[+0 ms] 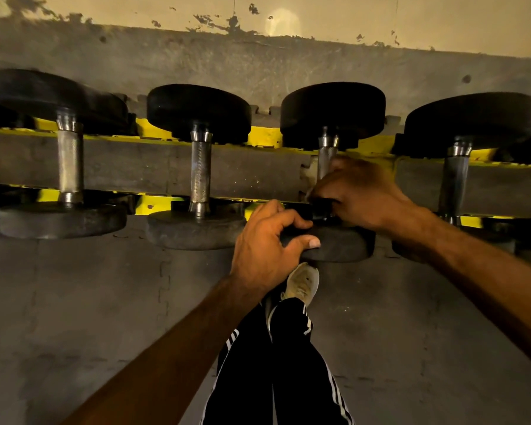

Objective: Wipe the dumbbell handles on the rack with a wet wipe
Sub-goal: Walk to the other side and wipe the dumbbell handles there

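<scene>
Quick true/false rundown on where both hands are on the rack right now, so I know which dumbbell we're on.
1. The left hand grips the near head of the third full dumbbell from the left. True.
2. The right hand rests on the second dumbbell. False: its fingers curl round the third dumbbell's handle.
3. The rack rails are red. False: they are yellow.
4. A pale shoe shows just below the held dumbbell. True.
</scene>
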A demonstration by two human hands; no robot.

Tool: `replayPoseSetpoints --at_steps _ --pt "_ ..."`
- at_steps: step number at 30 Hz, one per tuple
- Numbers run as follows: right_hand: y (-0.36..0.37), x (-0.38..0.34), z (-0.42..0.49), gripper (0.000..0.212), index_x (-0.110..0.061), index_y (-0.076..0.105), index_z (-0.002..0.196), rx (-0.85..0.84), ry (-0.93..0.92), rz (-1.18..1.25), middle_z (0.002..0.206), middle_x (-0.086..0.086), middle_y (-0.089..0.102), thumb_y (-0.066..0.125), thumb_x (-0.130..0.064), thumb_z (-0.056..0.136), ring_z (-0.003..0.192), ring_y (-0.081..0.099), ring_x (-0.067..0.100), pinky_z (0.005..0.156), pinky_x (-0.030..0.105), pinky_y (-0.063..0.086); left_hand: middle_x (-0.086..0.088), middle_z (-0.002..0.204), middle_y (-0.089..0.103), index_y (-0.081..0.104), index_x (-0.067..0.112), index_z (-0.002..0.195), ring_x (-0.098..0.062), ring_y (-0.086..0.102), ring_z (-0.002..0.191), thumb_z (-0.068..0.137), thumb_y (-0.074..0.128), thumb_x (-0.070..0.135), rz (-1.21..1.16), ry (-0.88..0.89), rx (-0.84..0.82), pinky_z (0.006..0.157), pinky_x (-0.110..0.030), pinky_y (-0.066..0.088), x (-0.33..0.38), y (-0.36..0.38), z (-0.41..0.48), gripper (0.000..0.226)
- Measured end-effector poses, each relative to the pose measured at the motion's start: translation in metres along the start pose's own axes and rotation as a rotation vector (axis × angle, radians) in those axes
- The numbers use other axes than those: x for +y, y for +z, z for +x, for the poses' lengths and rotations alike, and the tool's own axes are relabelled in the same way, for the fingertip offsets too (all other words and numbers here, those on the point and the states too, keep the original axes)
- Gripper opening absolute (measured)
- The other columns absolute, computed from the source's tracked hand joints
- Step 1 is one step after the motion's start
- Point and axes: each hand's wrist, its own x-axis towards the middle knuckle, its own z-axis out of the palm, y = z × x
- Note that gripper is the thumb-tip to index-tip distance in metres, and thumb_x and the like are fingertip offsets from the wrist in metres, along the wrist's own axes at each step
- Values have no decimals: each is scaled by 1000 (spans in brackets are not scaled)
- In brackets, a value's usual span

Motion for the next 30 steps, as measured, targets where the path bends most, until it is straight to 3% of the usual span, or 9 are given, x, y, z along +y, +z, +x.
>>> replayPoseSetpoints --at_steps 4,8,11,14,19,22,25,28,30 --pt "9 12 18 12 -14 77 94 435 255 288 100 5 73 69 -16 85 93 61 17 79 30 49 7 88 59 74 27 88 -14 57 92 70 70 52 3 -9 14 77 -41 51 -4 -7 1 31" --pt "37 -2 18 18 -19 77 101 729 634 652 96 -3 74 75 -17 83 84 66 1 81 20 54 7 89 58 75 26 88 -14 57 93 69 70 53 1 -16 -8 77 -40 51 -2 -4 -1 33" --pt "43 -3 32 17 -12 75 99 848 839 1077 91 -1 73 76 -8 83 81 69 6 80 29 59 7 88 58 75 25 88 -13 56 92 70 70 52 6 -6 0 77 -39 50 -5 -8 -1 33" --pt "35 16 45 7 -15 68 92 578 1137 1648 91 3 70 62 -16 96 81 67 17 67 29 56 7 88 58 75 25 87 -13 56 91 70 71 50 9 4 2 76 -39 49 -4 -7 0 30" --pt "40 23 56 33 -6 66 112 240 1070 2228 97 12 73 45 -15 89 86 70 22 76 36 59 8 89 59 74 24 87 -16 58 92 70 72 48 -2 11 14 78 -43 51 -4 -6 0 29" --pt "44 24 52 34 -4 62 122 354 1050 2224 101 12 72 42 -15 98 88 71 24 87 40 57 8 89 59 74 25 87 -15 58 93 70 72 50 5 10 0 77 -43 51 -3 -5 2 30" --pt "54 22 44 15 -4 67 106 697 1068 2022 95 9 72 61 -10 94 84 70 22 72 34 57 7 88 59 74 23 87 -16 57 91 71 73 49 11 21 -16 76 -43 51 -3 -3 2 30" --pt "55 8 42 15 -14 75 88 1045 898 1347 88 1 74 79 -4 78 83 72 14 74 31 58 7 87 58 74 23 87 -15 57 90 71 73 48 16 36 -16 75 -42 50 -5 -4 3 29" --pt "49 -1 43 12 -15 78 88 1079 751 958 86 -2 74 78 -11 78 80 71 11 77 31 58 8 87 58 74 23 87 -15 57 90 71 73 48 21 41 -13 75 -42 50 -7 -5 4 29"
